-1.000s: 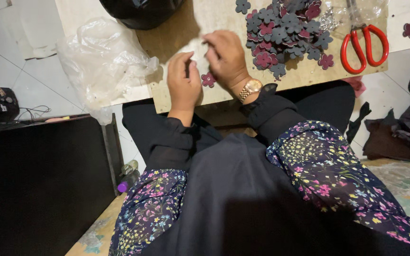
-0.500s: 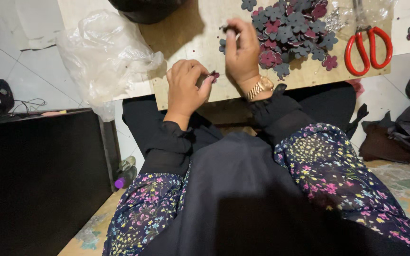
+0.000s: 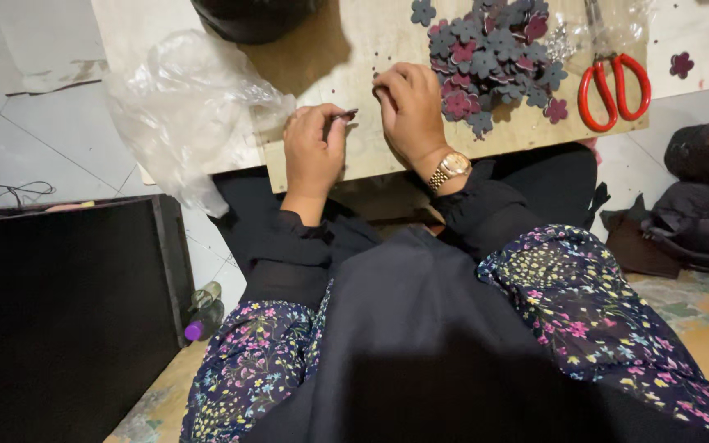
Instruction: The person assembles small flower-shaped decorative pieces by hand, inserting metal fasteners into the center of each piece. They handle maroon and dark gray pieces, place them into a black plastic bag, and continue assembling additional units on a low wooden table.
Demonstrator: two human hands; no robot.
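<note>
Head view, left hand (image 3: 313, 148) fingers pinched on small dark flower piece (image 3: 346, 116), just beside wooden board (image 3: 354, 49) edge; right hand (image 3: 410, 107) fingers curled together on board, near flower pile (image 3: 486, 57)

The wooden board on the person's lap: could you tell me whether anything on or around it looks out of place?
One purple flower cutout lies on the floor beyond the wooden board, apart from the pile of flower cutouts. A clear plastic bag hangs crumpled over the board's left edge.

Left hand (image 3: 313, 152) pinches a small dark flower piece (image 3: 345, 116) at its fingertips over the wooden desk (image 3: 346, 49). Right hand (image 3: 410, 111), gold watch (image 3: 450, 168) on the wrist, rests curled just beside the pile of felt flowers (image 3: 490, 61). Red scissors (image 3: 615, 86) lie right of the pile; a clear plastic bag (image 3: 186, 115) hangs off the desk's left edge.
</note>
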